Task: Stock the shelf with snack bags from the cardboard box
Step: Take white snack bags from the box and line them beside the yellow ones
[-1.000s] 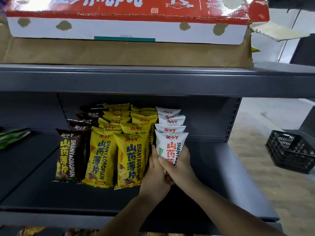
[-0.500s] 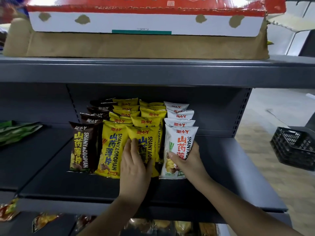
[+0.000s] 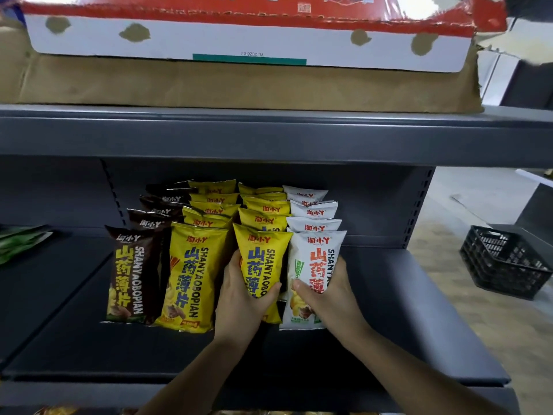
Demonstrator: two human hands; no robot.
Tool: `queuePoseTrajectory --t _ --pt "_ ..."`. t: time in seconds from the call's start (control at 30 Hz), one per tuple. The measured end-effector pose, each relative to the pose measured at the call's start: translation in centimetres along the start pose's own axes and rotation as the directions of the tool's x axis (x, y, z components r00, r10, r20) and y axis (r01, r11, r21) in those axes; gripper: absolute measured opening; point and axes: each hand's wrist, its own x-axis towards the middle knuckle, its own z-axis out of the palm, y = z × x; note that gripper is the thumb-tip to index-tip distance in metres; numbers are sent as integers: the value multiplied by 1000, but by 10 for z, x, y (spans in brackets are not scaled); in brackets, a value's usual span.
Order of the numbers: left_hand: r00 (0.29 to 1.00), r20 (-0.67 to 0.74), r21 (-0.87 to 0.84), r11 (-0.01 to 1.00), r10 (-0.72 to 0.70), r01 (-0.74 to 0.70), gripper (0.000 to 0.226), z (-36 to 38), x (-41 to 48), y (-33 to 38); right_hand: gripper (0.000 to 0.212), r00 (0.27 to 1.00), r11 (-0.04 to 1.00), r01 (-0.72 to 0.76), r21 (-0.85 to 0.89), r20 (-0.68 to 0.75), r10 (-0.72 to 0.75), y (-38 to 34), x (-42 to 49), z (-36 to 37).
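Rows of snack bags stand on the dark grey shelf (image 3: 404,324): a brown row (image 3: 131,274), two yellow rows and a white row. My left hand (image 3: 239,301) grips the front yellow bag (image 3: 261,259) of the second yellow row, fingers on its left side and thumb across its front. My right hand (image 3: 326,292) grips the front white bag (image 3: 314,265) beside it, thumb on its front. Both bags stand upright on the shelf. The cardboard box (image 3: 239,82), with a red and white carton (image 3: 239,31) on top, sits on the shelf above.
A black plastic crate (image 3: 505,262) stands on the floor to the right. Green bags (image 3: 21,244) lie on the neighbouring shelf at the left. More snack packs show on the lower shelf (image 3: 57,410). The shelf is bare to the right of the white row.
My left hand shifted from the white bag to the front yellow bag and closed round it. My right hand kept its hold on the white bag. The camera moved closer.
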Motion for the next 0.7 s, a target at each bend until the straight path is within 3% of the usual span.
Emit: queuePoseTrajectory --t 0.23,0.4,0.53,0.7 --pt "999 -30 102 994 -45 48 94 2 -5 6 65 999 999 8 -42 -48 -10 1 -1 3" --pt "986 124 94 990 -115 104 119 -6 -13 5 59 994 999 51 7 94 -51 2 -3 -5" --pt "949 292 54 992 -121 110 130 -16 -16 -2 84 972 995 48 -87 234 -27 6 -3 -16" --pt "962 256 104 992 -100 76 120 -15 -19 -1 82 969 987 3 -160 245 37 8 -7 -18"
